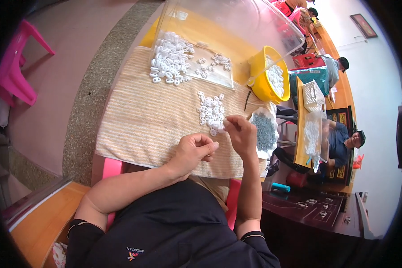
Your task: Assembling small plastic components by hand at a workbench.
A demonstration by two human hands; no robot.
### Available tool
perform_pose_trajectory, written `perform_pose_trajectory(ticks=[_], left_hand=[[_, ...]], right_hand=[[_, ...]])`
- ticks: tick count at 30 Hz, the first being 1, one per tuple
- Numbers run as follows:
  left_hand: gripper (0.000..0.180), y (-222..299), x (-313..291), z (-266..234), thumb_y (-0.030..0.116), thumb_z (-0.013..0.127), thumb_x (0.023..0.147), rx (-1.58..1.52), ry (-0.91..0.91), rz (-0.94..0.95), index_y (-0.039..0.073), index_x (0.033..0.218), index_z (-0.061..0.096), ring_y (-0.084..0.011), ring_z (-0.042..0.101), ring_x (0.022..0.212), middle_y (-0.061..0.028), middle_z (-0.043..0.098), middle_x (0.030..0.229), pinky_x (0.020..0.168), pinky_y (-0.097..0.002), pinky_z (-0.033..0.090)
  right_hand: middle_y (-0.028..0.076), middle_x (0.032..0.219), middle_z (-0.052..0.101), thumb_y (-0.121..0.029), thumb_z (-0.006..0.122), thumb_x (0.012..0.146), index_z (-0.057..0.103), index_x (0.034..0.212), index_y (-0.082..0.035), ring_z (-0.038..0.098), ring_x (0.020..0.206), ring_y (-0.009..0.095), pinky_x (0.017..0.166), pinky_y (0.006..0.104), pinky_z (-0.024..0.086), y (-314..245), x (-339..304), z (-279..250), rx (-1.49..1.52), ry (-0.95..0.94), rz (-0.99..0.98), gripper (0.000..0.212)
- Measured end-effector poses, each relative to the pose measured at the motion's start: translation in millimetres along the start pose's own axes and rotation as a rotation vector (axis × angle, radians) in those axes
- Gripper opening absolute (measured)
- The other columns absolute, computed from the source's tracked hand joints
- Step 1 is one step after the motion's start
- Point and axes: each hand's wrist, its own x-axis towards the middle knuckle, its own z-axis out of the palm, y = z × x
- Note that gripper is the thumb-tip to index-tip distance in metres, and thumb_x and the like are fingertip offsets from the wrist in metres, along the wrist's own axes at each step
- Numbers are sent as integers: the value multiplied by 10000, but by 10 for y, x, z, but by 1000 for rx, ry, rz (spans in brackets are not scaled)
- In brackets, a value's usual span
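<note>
Bright indoor light; wall (344,42) washed pale; edges fisheye-bent, corners black

The towel (138,120) has room to pass on its left, but white pieces (208,110) block the middle, a clear box (236,27) the far end, and a yellow tub (260,77) and white plate (264,154) the right.

I count one striped towel (138,111), one round yellow tub (257,73) and white pieces (210,109) (beyond counting).

Pink stool (14,79), framed picture (363,26)
</note>
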Motion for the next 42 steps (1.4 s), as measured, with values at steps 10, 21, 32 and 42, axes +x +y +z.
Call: perform_pose_trajectory(ticks=[10, 21, 32, 42], left_hand=[[108, 73, -17, 5, 180, 634, 924, -171, 26, -13, 75, 935, 609, -80, 607, 770, -13, 644, 865, 694, -241, 525], [84, 94, -26, 2, 75, 674, 878, -146, -159, -138, 73, 933, 610, -100, 629, 741, -20, 648, 850, 678, -241, 545], [196, 59, -44, 63, 44, 673, 869, -97, -160, -157, 36, 1055, 610, -110, 628, 765, -41, 632, 904, 707, -248, 555], [197, -1, -22, 30, 36, 667, 868, -112, -115, -170, 16, 1056, 611, -122, 629, 768, -48, 625, 877, 716, -255, 569]], right_hand=[[88, 828, 675, -14, 727, 782, 686, 888, 6, 643, 765, 159, 673, 261, 503, -158, -423, 54, 266, -109, -64, 116], [114, 891, 638, 17, 705, 807, 679, 930, 45, 586, 833, 163, 710, 272, 472, -7, -496, -119, 750, -310, -64, 129], [67, 880, 637, 1, 688, 840, 648, 989, 37, 594, 806, 105, 720, 226, 478, -21, -795, -154, 450, 15, 101, 159], [109, 834, 656, -26, 680, 821, 671, 955, 23, 610, 666, 161, 631, 262, 484, 518, -828, -686, -229, 297, 60, 143]])
